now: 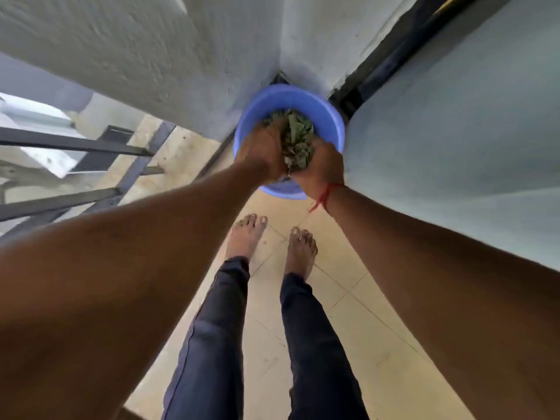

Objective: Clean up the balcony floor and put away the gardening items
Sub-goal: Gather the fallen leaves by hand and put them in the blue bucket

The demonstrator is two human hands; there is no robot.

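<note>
A blue plastic bucket [327, 113] stands on the floor in the corner where two walls meet. Over its mouth I hold a clump of dry green and brown leaves [296, 140] squeezed between both hands. My left hand [261, 148] cups the clump from the left, and my right hand [321, 166] cups it from the right. A red thread is tied round my right wrist. More leaves seem to lie inside the bucket behind the clump, largely hidden by my hands.
Beige floor tiles [342, 268] run toward the corner, with my bare feet [274, 247] just short of the bucket. A grey metal railing [91, 165] lines the left side. White walls [169, 62] close in ahead, and a dark door frame [394, 56] sits at the right.
</note>
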